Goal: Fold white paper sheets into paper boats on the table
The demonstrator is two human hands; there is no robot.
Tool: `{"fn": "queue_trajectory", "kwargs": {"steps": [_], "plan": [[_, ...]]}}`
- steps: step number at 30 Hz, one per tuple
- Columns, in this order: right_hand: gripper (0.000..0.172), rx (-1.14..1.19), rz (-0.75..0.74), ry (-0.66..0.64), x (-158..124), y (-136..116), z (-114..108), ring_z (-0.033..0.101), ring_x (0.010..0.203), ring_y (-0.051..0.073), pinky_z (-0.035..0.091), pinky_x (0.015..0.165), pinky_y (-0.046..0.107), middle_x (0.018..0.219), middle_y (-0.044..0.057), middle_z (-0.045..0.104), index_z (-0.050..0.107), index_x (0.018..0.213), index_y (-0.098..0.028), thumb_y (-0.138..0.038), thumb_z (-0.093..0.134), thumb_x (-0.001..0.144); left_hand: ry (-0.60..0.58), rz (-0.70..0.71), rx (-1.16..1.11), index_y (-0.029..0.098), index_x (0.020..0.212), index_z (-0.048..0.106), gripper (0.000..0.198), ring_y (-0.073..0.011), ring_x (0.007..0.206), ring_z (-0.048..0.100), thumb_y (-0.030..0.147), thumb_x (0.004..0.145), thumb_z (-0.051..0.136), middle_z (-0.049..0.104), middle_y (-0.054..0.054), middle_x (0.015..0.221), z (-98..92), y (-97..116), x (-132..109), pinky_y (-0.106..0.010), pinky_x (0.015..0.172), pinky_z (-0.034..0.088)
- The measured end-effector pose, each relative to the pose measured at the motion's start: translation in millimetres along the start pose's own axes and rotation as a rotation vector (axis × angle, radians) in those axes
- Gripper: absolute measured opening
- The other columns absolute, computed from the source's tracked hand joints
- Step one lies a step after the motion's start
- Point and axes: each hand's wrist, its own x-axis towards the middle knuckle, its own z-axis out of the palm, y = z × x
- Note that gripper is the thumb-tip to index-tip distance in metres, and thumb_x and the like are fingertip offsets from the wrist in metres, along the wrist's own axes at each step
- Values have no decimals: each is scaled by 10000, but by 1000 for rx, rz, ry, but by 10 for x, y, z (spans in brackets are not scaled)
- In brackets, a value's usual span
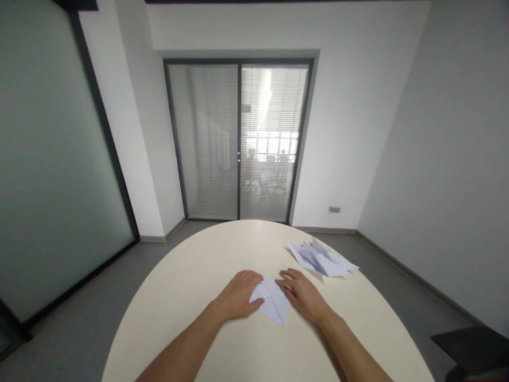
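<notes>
A small white folded sheet of paper [272, 301] lies on the table with crossing crease lines and a pointed corner towards me. My left hand [241, 293] holds its left side, thumb on the near-left edge and fingers curled at the far corner. At the paper's right edge is my right hand [303, 293], palm down, fingers stretched out and a little apart. Its fingertips touch or nearly touch the edge; the thumb is partly hidden.
The round cream table [178, 292] spreads under both arms. Several folded white papers [323, 260] lie in a loose heap at its right far side. A dark chair part [473, 347] shows at lower right. Beyond the table stands a glass door with blinds [207, 143].
</notes>
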Motion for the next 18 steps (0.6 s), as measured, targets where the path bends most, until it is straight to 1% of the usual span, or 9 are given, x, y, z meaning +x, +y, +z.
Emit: {"fn": "queue_trajectory", "kwargs": {"steps": [2, 4, 5, 8, 12, 16, 18], "plan": [[313, 6, -8, 0, 3, -18, 1, 499, 1258, 271, 395, 1071, 473, 1295, 86, 631, 718, 1143, -284, -318, 479, 943, 12, 9, -8, 236, 1335, 477, 509, -263, 1276, 461, 325, 853, 614, 515, -96, 1387, 9, -4, -14, -426, 1103, 335], [324, 13, -26, -11, 3, -46, -5, 507, 1244, 260, 403, 1066, 454, 1291, 79, 633, 711, 1157, -279, -288, 469, 942, -6, 52, 0, 275, 1359, 481, 491, -263, 1341, 403, 315, 881, 587, 437, -73, 1477, 30, -20, -20, -444, 1130, 297], [334, 18, -35, -16, 3, -61, -9, 512, 1237, 256, 405, 1066, 446, 1286, 80, 636, 704, 1171, -269, -275, 459, 943, -23, 67, 7, 299, 1356, 496, 461, -261, 1354, 391, 317, 901, 566, 427, -52, 1492, 41, -28, -19, -456, 1137, 282], [358, 44, -56, -29, 4, -102, -18, 527, 1217, 254, 409, 1063, 443, 1276, 92, 642, 681, 1210, -244, -262, 443, 942, -58, 51, 22, 334, 1325, 544, 384, -258, 1334, 424, 336, 943, 513, 502, -19, 1441, 66, -49, 2, -484, 1128, 281], [378, 79, -79, -51, 9, -137, -24, 538, 1210, 259, 408, 1061, 453, 1288, 94, 637, 663, 1237, -246, -237, 457, 920, -57, -4, 47, 307, 1324, 558, 380, -260, 1316, 446, 313, 953, 478, 533, -28, 1415, 82, -75, 30, -488, 1115, 297], [501, 116, -98, -69, 2, -131, -16, 545, 1220, 242, 396, 1082, 445, 1308, 73, 631, 649, 1257, -252, -106, 453, 819, -28, -38, 63, 296, 1312, 572, 381, -260, 1293, 462, 279, 944, 473, 543, -22, 1407, 91, -111, 27, -479, 1109, 310], [544, 135, -102, -73, -7, -114, -6, 545, 1229, 235, 385, 1096, 434, 1308, 70, 633, 649, 1257, -243, -76, 449, 779, -10, -48, 68, 287, 1297, 584, 380, -257, 1266, 478, 247, 934, 478, 552, -20, 1397, 88, -126, 23, -466, 1098, 325]]}}
